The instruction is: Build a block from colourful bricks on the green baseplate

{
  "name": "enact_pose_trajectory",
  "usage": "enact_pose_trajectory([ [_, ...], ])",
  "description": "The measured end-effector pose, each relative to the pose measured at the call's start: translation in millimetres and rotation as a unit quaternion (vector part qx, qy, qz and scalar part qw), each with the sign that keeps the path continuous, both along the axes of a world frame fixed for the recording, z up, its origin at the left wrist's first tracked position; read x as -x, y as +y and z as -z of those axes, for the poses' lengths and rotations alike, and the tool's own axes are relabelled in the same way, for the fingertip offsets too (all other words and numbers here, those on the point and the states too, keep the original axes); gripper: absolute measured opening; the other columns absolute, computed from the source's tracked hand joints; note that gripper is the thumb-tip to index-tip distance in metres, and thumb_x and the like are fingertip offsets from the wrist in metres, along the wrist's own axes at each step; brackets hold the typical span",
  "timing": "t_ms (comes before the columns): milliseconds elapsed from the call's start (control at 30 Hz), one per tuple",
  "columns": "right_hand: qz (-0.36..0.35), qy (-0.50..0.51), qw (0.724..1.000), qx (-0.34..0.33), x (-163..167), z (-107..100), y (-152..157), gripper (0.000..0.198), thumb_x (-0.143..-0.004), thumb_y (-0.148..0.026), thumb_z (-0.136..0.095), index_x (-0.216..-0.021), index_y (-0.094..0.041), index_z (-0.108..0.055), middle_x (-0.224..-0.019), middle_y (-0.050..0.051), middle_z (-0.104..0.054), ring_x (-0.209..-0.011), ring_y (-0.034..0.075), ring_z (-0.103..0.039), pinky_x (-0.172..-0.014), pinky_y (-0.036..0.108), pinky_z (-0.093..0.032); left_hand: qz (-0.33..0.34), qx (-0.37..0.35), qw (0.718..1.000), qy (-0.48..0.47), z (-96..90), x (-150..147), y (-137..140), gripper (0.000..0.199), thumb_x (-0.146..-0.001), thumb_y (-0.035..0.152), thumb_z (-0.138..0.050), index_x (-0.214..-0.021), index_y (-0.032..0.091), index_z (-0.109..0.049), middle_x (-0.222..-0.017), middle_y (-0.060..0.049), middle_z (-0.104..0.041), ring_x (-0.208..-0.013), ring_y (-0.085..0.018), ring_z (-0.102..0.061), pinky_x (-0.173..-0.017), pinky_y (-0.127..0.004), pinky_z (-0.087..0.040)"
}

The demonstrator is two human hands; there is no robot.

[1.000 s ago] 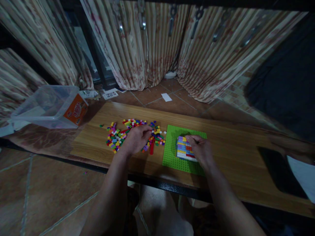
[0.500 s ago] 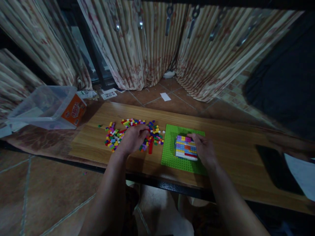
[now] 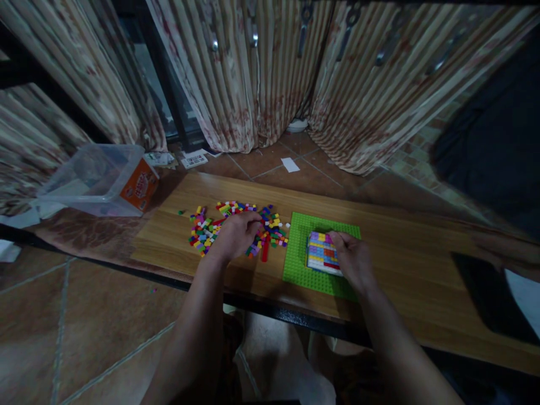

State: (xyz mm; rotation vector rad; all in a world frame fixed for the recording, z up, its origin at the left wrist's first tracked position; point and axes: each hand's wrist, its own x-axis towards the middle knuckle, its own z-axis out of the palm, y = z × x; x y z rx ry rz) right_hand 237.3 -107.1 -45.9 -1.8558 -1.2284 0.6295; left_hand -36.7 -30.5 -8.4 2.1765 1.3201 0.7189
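Note:
My left hand (image 3: 237, 234) hovers over loose toy bricks (image 3: 202, 234), its fingers curled together. Whatever the fingertips may hold is hidden. A long red brick (image 3: 265, 248) lies just right of that hand. On the green baseplate (image 3: 295, 264) stands a low block built from toy bricks (image 3: 321, 253), in rows of purple, yellow, blue, orange, red and white. My right hand (image 3: 353, 256) is closed about the block's right side, with its fingertips at the upper right corner and part of the block covered.
The wooden table (image 3: 405, 270) carries all this. A clear plastic bin (image 3: 97, 180) with an orange label is at the left. Another person's hand (image 3: 502, 247) is at the far right, near a dark flat item (image 3: 485, 292) and white paper (image 3: 525, 295). Curtains (image 3: 270, 84) hang behind.
The whole view has shifted a little, so everything appears farther right. Both hands keep nearly the same places, the left over the loose bricks and the right at the block.

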Motion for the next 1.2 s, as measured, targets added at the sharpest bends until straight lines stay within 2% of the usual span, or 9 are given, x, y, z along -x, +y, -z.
enact_pose_trajectory([
  [233,0.002,-0.022,1.0,0.02,3,-6,0,0.045,-0.085,-0.054,-0.046,-0.08,-0.016,-0.07,-0.063,0.002,-0.064,-0.058,0.017,-0.056,-0.056,0.028,-0.04,0.007,-0.004,1.0,0.012,3.2,-1,0,0.021,-0.086,0.022,-0.048,-0.089,0.019,-0.069,-0.077,-0.002,-0.07,-0.068,-0.016,-0.061,-0.065,-0.025,-0.045],
  [433,-0.038,-0.071,0.995,0.053,2,-16,-3,0.05,-0.088,-0.055,-0.04,-0.084,-0.016,-0.072,-0.067,0.004,-0.067,-0.062,0.019,-0.059,-0.057,0.029,-0.039,0.012,-0.001,1.0,0.023,1.2,0,1,0.02,-0.087,0.023,-0.049,-0.087,0.019,-0.069,-0.077,-0.002,-0.07,-0.067,-0.015,-0.061,-0.065,-0.025,-0.045],
  [600,-0.052,-0.066,0.995,0.058,3,-16,-1,0.049,-0.089,-0.055,-0.041,-0.092,-0.017,-0.072,-0.073,0.004,-0.069,-0.066,0.02,-0.061,-0.061,0.029,-0.041,0.001,-0.014,0.999,0.029,-0.4,0,0,0.022,-0.086,0.022,-0.048,-0.084,0.019,-0.069,-0.077,-0.003,-0.069,-0.069,-0.016,-0.061,-0.065,-0.026,-0.045],
  [967,-0.063,-0.11,0.99,0.055,8,-19,0,0.047,-0.09,-0.05,-0.038,-0.087,-0.018,-0.071,-0.073,0.004,-0.068,-0.069,0.02,-0.061,-0.065,0.03,-0.041,0.001,0.001,0.999,0.032,0.1,2,0,0.022,-0.087,0.021,-0.047,-0.088,0.018,-0.069,-0.073,-0.002,-0.068,-0.066,-0.015,-0.059,-0.064,-0.025,-0.043],
  [1200,-0.065,-0.161,0.984,0.044,10,-21,0,0.045,-0.089,-0.048,-0.036,-0.08,-0.019,-0.069,-0.076,0.007,-0.069,-0.07,0.021,-0.061,-0.065,0.031,-0.042,-0.053,-0.006,0.998,0.019,-6.5,8,-1,0.027,-0.086,0.016,-0.045,-0.091,0.017,-0.071,-0.075,-0.004,-0.069,-0.064,-0.015,-0.058,-0.062,-0.025,-0.041],
])
